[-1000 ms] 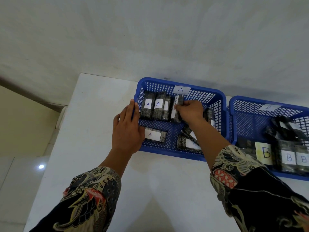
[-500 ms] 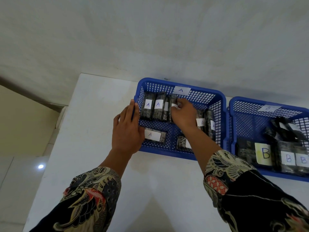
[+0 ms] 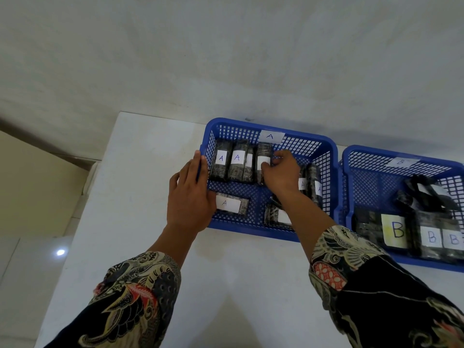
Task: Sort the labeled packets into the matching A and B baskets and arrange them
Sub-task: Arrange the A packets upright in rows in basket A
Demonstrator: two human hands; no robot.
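Note:
A blue basket tagged A (image 3: 296, 140) holds several dark packets with white A labels. Three stand in a row at its back left (image 3: 237, 163). My right hand (image 3: 281, 172) reaches into the basket and grips a fourth upright packet (image 3: 263, 153) at the end of that row. Flat against the basket's left wall rests my left hand (image 3: 190, 197), fingers spread over the rim. Another A packet (image 3: 229, 204) lies flat on the basket floor, and more stand at the right (image 3: 312, 187). The B basket (image 3: 371, 156) at the right holds B-labelled packets (image 3: 431, 237).
Both baskets sit on a white table (image 3: 150, 222) against a pale wall. The table's left edge drops to a tiled floor (image 3: 30, 259). My patterned sleeves cover the near part of the table.
My right hand has shifted left across the A basket and stood its packet against the row at the back left. My left hand has stayed on the basket's left wall.

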